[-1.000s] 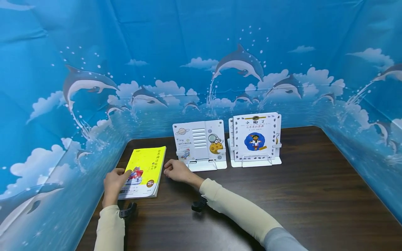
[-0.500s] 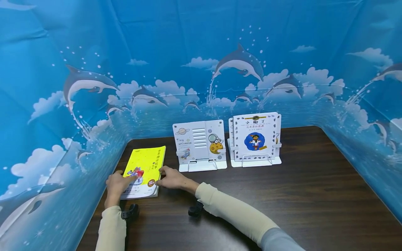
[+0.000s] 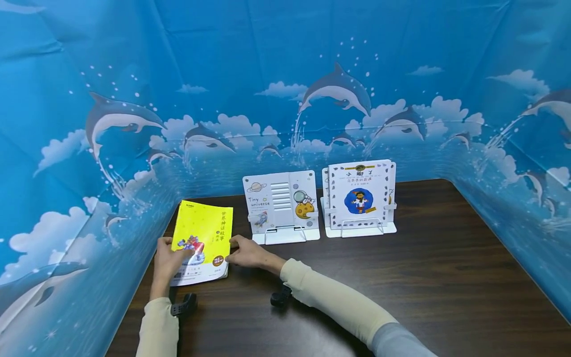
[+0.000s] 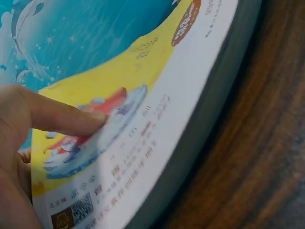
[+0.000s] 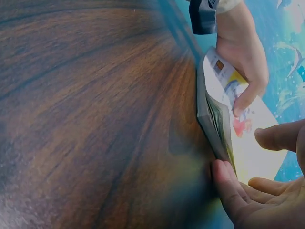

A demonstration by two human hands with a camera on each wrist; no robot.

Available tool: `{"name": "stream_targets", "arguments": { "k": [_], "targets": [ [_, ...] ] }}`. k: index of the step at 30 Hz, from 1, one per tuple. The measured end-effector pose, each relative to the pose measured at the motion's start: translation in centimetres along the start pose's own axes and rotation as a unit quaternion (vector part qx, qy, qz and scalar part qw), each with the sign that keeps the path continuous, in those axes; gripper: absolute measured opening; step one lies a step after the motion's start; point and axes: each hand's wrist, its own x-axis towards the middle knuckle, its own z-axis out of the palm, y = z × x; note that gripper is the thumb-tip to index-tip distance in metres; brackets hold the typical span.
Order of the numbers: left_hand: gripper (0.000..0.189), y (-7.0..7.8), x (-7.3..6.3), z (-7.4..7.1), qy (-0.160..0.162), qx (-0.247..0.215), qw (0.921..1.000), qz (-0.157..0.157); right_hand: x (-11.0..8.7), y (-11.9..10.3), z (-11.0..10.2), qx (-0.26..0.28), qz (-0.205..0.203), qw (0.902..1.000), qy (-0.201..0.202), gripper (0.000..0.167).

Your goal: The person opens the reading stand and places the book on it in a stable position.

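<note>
A yellow-and-white paperback book (image 3: 207,225) with a printed red-and-blue figure is at the left of the table. My left hand (image 3: 166,263) grips its left edge, thumb lying on the cover and the fingers mostly hidden behind the edge. At the opposite edge, my right hand (image 3: 252,253) pinches the book, thumb over the cover and fingers at the side of the pages. In the right wrist view, the book's cover (image 5: 252,152) bows and the pages part slightly. The left wrist view shows the cover (image 4: 157,90) curving upward, with the thick page block below it.
A white book stand (image 3: 283,203) with space drawings stands right of the book. Beside it another stand (image 3: 327,230) bears an upright white picture book (image 3: 360,198). The dark wooden table (image 3: 428,267) is surrounded by a blue dolphin-print curtain (image 3: 250,59).
My right hand has moved left onto the book's right edge, and its fingers have closed there. The book's far end has risen and swung slightly left; my left hand stays on it.
</note>
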Motion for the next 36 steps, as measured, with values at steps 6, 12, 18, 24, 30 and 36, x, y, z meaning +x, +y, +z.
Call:
{"name": "stream_targets", "arguments": {
  "k": [6, 12, 18, 24, 30, 36],
  "targets": [
    [0.079, -0.7, 0.0, 0.2, 0.023, -0.053, 0.9983, 0.008, 0.3, 0.6, 0.0, 0.035, -0.008, 0.9993, 0.009, 0.049],
    [0.081, -0.7, -0.7, -0.2, 0.027, -0.085, 0.9960, 0.008, 0.4, 0.6, 0.2, 0.056, -0.015, 0.9982, 0.014, 0.054],
    [0.080, -0.1, -1.3, -0.4, 0.032, -0.132, 0.9907, 0.003, 0.1, 0.7, 0.2, 0.082, -0.025, 0.9961, -0.021, 0.058],
    [0.063, 0.9, -1.8, -0.3, 0.048, -0.182, 0.9817, 0.030, -0.2, 0.6, -0.9, 0.146, -0.064, 0.9871, -0.021, 0.050],
    [0.030, 2.6, -2.4, -0.2, 0.064, -0.272, 0.9564, 0.086, -0.4, 0.9, -3.0, 0.172, -0.106, 0.9793, -0.015, 0.050],
    [0.036, 4.5, -2.9, 0.6, 0.049, -0.308, 0.9401, 0.137, -1.0, 1.5, -5.3, 0.175, -0.107, 0.9787, 0.005, 0.049]
  ]
}}
